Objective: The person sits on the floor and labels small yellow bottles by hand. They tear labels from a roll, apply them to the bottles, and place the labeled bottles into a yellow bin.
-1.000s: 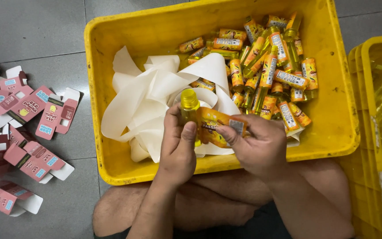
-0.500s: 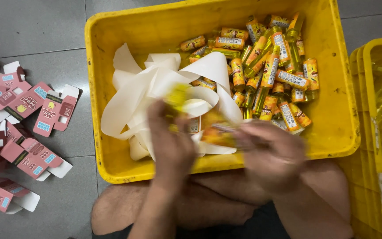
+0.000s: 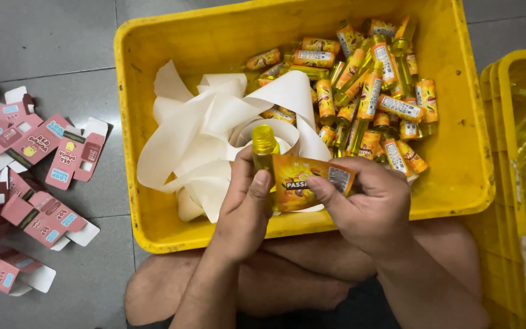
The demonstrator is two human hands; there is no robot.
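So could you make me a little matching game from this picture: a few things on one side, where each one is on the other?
Things:
1. small yellow bottle
2. orange label
3. pink cartons
4. white paper strips

Places:
A. lying on the grey floor
B. piled in the yellow bin
C. pinched by the right hand
D. held in the left hand

Pairs: 1-D, 2-C, 3-A, 4-B
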